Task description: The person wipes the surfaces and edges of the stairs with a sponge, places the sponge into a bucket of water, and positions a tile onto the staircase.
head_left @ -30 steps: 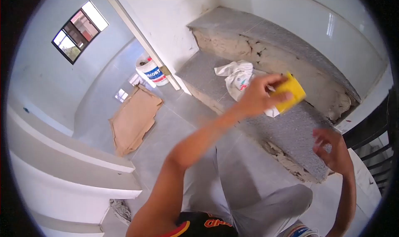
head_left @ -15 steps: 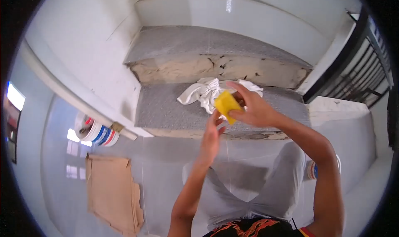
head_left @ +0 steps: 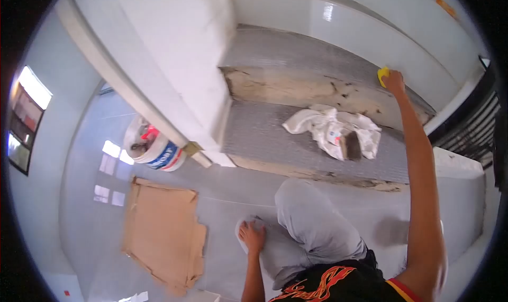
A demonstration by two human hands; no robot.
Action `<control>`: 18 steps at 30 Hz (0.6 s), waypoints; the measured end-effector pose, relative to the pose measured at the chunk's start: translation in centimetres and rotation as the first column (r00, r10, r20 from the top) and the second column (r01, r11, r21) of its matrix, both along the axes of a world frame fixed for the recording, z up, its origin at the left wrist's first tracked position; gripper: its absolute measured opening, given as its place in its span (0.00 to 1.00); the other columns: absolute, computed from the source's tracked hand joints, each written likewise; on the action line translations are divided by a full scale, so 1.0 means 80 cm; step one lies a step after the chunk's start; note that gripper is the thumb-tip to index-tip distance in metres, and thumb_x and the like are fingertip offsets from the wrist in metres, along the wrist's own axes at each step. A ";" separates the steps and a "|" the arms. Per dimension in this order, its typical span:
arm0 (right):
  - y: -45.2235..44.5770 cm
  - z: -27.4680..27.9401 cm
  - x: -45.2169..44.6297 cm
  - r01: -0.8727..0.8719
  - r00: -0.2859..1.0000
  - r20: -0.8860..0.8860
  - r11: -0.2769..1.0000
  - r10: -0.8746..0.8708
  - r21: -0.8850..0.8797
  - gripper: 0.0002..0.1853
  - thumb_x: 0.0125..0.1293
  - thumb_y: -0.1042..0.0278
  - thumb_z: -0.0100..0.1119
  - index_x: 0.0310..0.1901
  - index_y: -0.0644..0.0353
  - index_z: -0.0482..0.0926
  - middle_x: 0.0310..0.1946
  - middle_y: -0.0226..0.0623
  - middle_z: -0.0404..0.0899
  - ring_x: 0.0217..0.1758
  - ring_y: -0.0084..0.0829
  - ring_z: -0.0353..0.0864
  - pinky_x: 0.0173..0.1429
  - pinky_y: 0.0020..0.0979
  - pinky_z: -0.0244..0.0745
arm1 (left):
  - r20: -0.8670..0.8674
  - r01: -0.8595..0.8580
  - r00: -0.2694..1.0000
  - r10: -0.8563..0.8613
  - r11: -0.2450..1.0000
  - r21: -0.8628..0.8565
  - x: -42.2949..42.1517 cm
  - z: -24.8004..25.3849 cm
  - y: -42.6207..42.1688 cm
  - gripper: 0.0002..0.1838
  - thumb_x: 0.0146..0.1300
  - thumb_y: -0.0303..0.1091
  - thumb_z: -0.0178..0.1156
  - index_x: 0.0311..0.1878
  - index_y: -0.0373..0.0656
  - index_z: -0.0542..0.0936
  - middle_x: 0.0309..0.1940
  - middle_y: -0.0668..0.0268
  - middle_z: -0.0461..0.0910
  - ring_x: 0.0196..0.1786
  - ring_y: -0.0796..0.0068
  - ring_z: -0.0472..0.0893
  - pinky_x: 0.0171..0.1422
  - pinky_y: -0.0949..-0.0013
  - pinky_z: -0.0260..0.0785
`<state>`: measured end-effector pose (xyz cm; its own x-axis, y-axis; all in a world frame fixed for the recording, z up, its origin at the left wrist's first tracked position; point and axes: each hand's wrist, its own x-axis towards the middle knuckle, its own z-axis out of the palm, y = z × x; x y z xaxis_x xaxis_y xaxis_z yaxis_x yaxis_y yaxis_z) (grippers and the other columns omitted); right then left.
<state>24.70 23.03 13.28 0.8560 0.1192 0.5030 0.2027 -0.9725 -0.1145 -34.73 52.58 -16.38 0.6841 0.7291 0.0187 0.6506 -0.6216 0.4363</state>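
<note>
Head view: right grip pinches yellow piece; left grip empty, part-open; bucket (blue label half-legible).

A crumpled white cloth lies on the lower rough grey stone step, with 1 dark brown rectangular block on its right part. Behind and above is the upper grey stone step; a yellow, soft-looking square pad is near its right end, perhaps touching it. Left of the 2 steps, a round white-and-blue plastic bucket stands on the grey tiled floor, behind a flat brown cardboard sheet. Right of the steps is a black barred metal railing.
</note>
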 end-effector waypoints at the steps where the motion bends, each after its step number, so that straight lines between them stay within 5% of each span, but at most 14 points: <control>1: 0.024 -0.017 0.009 0.094 0.996 -0.010 0.991 -0.094 0.092 0.22 0.53 0.60 0.57 0.47 0.66 0.73 0.42 0.51 0.77 0.47 0.51 0.76 0.47 0.45 0.74 | -0.026 -0.054 0.998 0.055 0.998 0.037 -0.018 -0.008 0.007 0.23 0.52 0.46 0.63 0.50 0.44 0.76 0.52 0.56 0.71 0.58 0.56 0.68 0.62 0.55 0.58; 3: 0.103 -0.026 -0.003 0.048 0.997 -0.064 0.974 -0.035 0.221 0.18 0.55 0.59 0.55 0.41 0.66 0.75 0.40 0.53 0.75 0.46 0.51 0.76 0.47 0.46 0.73 | -0.052 -0.116 0.991 0.121 0.990 0.084 -0.048 -0.024 0.033 0.21 0.52 0.44 0.63 0.48 0.45 0.76 0.51 0.56 0.71 0.58 0.56 0.67 0.62 0.55 0.58; 4: 0.147 -0.024 -0.019 0.019 0.993 -0.117 0.959 0.014 0.283 0.18 0.56 0.58 0.55 0.40 0.66 0.76 0.41 0.54 0.74 0.47 0.52 0.76 0.47 0.45 0.74 | 0.061 -0.197 0.978 0.198 0.980 -0.026 -0.057 -0.033 0.051 0.19 0.51 0.42 0.63 0.46 0.45 0.77 0.51 0.55 0.72 0.58 0.55 0.67 0.61 0.54 0.58; 7: 0.318 -0.032 -0.076 0.030 0.999 -0.035 0.987 -0.025 0.160 0.18 0.58 0.57 0.53 0.43 0.64 0.76 0.45 0.51 0.74 0.46 0.49 0.75 0.47 0.44 0.72 | 0.152 -0.265 0.944 0.292 0.948 -0.176 -0.067 -0.044 0.074 0.16 0.50 0.39 0.64 0.42 0.46 0.78 0.49 0.55 0.72 0.56 0.55 0.68 0.60 0.55 0.59; 8: 0.370 -0.031 -0.106 -0.146 0.988 0.068 0.977 0.137 0.153 0.20 0.59 0.56 0.53 0.45 0.64 0.75 0.47 0.51 0.72 0.48 0.50 0.73 0.51 0.47 0.68 | 0.161 -0.254 0.944 0.287 0.946 -0.201 -0.063 -0.044 0.079 0.14 0.49 0.37 0.64 0.40 0.46 0.78 0.48 0.55 0.73 0.56 0.55 0.69 0.59 0.55 0.60; 9: 0.438 -0.083 -0.035 -0.079 0.997 0.018 0.990 0.077 0.115 0.17 0.54 0.59 0.59 0.40 0.64 0.77 0.40 0.53 0.74 0.43 0.47 0.77 0.44 0.42 0.73 | 0.167 -0.259 0.941 0.293 0.945 -0.201 -0.059 -0.042 0.081 0.14 0.49 0.37 0.64 0.40 0.46 0.78 0.48 0.55 0.73 0.56 0.55 0.69 0.59 0.55 0.60; 10: 0.504 -0.060 -0.090 -0.134 0.989 0.011 0.871 0.146 0.473 0.17 0.53 0.58 0.59 0.39 0.64 0.77 0.39 0.53 0.74 0.43 0.46 0.76 0.47 0.43 0.71 | 0.138 -0.317 0.930 0.341 0.933 -0.170 -0.056 -0.039 0.080 0.13 0.49 0.37 0.63 0.39 0.45 0.78 0.47 0.55 0.74 0.55 0.55 0.69 0.58 0.55 0.61; 12: 0.566 -0.035 -0.141 -0.530 0.847 0.048 0.837 0.529 0.136 0.20 0.50 0.56 0.61 0.40 0.63 0.78 0.42 0.51 0.75 0.48 0.49 0.73 0.52 0.44 0.68 | 0.107 -0.369 0.917 0.385 0.918 -0.145 -0.052 -0.042 0.077 0.12 0.49 0.36 0.63 0.38 0.44 0.78 0.45 0.56 0.75 0.53 0.55 0.70 0.57 0.55 0.62; 13: 0.578 -0.018 -0.146 -0.530 0.847 0.046 0.837 0.529 0.132 0.20 0.50 0.56 0.61 0.40 0.63 0.78 0.42 0.51 0.75 0.48 0.49 0.73 0.52 0.44 0.68 | 0.119 -0.369 0.916 0.383 0.921 -0.127 -0.053 -0.044 0.078 0.12 0.49 0.35 0.63 0.37 0.44 0.78 0.43 0.55 0.75 0.52 0.54 0.70 0.56 0.55 0.62; 15: 0.600 0.010 -0.146 -0.423 0.694 -0.255 0.668 0.674 0.612 0.19 0.52 0.56 0.61 0.39 0.62 0.78 0.44 0.50 0.75 0.52 0.49 0.72 0.52 0.44 0.68 | 0.129 -0.384 0.909 0.397 0.917 -0.110 -0.063 -0.048 0.076 0.11 0.49 0.34 0.63 0.36 0.43 0.78 0.42 0.55 0.75 0.51 0.54 0.71 0.55 0.55 0.63; 17: 0.550 0.004 -0.116 -0.710 0.695 0.078 0.664 0.715 0.235 0.18 0.55 0.57 0.58 0.41 0.61 0.79 0.44 0.50 0.76 0.52 0.48 0.73 0.53 0.41 0.69 | 0.277 -0.378 0.869 0.411 0.911 -0.167 -0.072 -0.053 0.073 0.10 0.47 0.32 0.63 0.35 0.43 0.77 0.39 0.54 0.75 0.49 0.54 0.71 0.54 0.55 0.63; 18: 0.531 0.010 -0.110 -0.576 0.814 0.161 0.740 0.558 0.347 0.16 0.56 0.57 0.57 0.40 0.60 0.79 0.39 0.46 0.79 0.46 0.45 0.77 0.49 0.42 0.71 | 0.283 -0.401 0.855 0.435 0.900 -0.172 -0.073 -0.052 0.072 0.10 0.47 0.32 0.63 0.35 0.43 0.77 0.39 0.54 0.75 0.49 0.54 0.71 0.54 0.55 0.63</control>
<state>15.92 65.51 14.09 0.6656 0.3772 0.6440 0.7166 -0.5640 -0.4104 -40.53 58.37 -20.54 0.2860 0.9544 0.0860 0.6621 -0.2617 0.7023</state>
